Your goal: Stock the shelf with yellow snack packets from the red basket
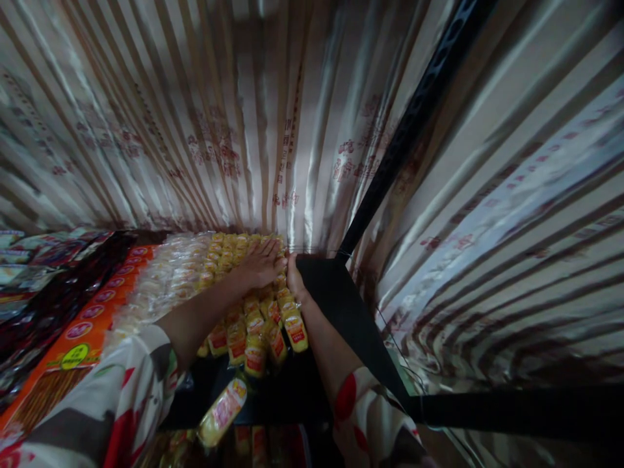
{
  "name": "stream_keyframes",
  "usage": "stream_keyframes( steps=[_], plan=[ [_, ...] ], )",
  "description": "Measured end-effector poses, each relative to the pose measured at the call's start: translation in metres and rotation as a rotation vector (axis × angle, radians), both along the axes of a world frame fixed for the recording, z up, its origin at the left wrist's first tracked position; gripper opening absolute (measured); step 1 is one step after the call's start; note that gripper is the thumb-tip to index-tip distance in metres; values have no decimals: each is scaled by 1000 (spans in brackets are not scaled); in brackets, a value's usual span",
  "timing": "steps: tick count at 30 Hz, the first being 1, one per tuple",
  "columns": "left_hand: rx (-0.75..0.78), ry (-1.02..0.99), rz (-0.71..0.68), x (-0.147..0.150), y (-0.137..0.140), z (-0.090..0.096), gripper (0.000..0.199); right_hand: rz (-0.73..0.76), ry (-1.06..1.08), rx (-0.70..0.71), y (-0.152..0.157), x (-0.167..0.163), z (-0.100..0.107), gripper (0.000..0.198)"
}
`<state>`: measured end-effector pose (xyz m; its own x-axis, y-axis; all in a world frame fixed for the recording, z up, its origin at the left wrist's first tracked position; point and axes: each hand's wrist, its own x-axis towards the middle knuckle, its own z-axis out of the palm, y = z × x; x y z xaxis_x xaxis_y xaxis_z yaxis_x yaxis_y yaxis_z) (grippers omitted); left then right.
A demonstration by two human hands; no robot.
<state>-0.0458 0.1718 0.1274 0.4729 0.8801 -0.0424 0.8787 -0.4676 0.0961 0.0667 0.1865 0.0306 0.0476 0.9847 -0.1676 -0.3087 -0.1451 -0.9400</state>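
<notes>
- The yellow wrapped packets (256, 322) sit in close rows on a black shelf (326, 286), between my two forearms and running back to the curtain.
- My left hand (263, 263) lies palm down over the far right part of these rows, its fingers stretched out and slightly spread, pinching nothing that I can see.
- My right hand (295, 276) stands on edge along the rows' right side, close against them; I cannot tell how its fingers are set.
- One loose packet (223, 413) lies aslant, nearer me, at the shelf's front edge.
- Left of the rows I see pale clear-wrapped packets (180, 263), then an orange package (92, 315), then dark packs (63, 292).
- To the right, a black slotted post (404, 127) rises from the shelf corner.
- Behind everything hangs a pleated, printed curtain (214, 97).
</notes>
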Motion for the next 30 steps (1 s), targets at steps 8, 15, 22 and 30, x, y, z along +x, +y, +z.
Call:
stream_keyframes(
  steps=[8,15,22,30],
  plan=[
    [146,4,-304,-8,-22,1,50,4,142,95,-2,-1,8,60],
    [219,-13,-386,-3,-19,8,39,21,136,127,-2,-2,13,66],
    [194,37,-448,2,-9,6,30,-37,196,143,-2,6,16,64],
    [176,53,-442,3,-8,2,29,-164,174,198,-13,21,31,56]
  ],
)
